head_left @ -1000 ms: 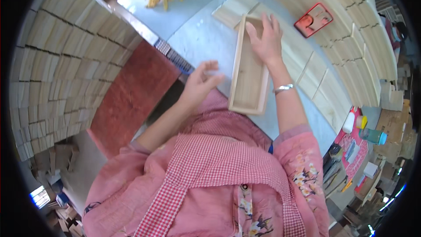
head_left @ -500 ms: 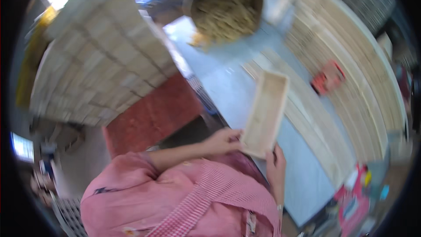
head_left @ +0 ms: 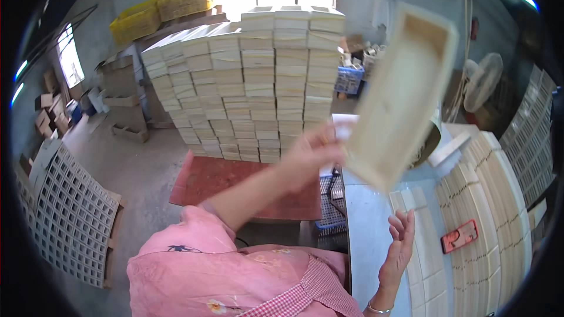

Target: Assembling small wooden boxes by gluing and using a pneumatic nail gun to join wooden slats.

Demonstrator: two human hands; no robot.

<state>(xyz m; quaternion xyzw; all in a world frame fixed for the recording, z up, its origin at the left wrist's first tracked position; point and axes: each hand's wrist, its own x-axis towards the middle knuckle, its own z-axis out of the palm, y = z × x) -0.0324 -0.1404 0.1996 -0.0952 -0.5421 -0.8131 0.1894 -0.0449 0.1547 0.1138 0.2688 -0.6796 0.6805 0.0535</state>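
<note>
A long, shallow, pale wooden box (head_left: 399, 100) is raised above the table, tilted, with its hollow side showing. My left hand (head_left: 320, 149) grips its near left edge; the hand and box are slightly blurred. My right hand (head_left: 398, 249), a bangle at its wrist, is off the box with fingers apart, over the light blue table (head_left: 367, 217). Beyond the left hand rises a tall stack of similar pale boxes (head_left: 247, 82) on a red platform (head_left: 247, 182).
Rows of pale wooden pieces (head_left: 479, 194) cover the table's right side, with a red-edged phone (head_left: 460, 236) lying on them. A container (head_left: 427, 147) is partly hidden behind the raised box. Yellow crates (head_left: 188, 0) sit behind the stack. Grid panels (head_left: 70, 211) lean at left.
My left hand has lifted the box up and away from my body, and my right hand has let go of it. The view has swung left toward the stack.
</note>
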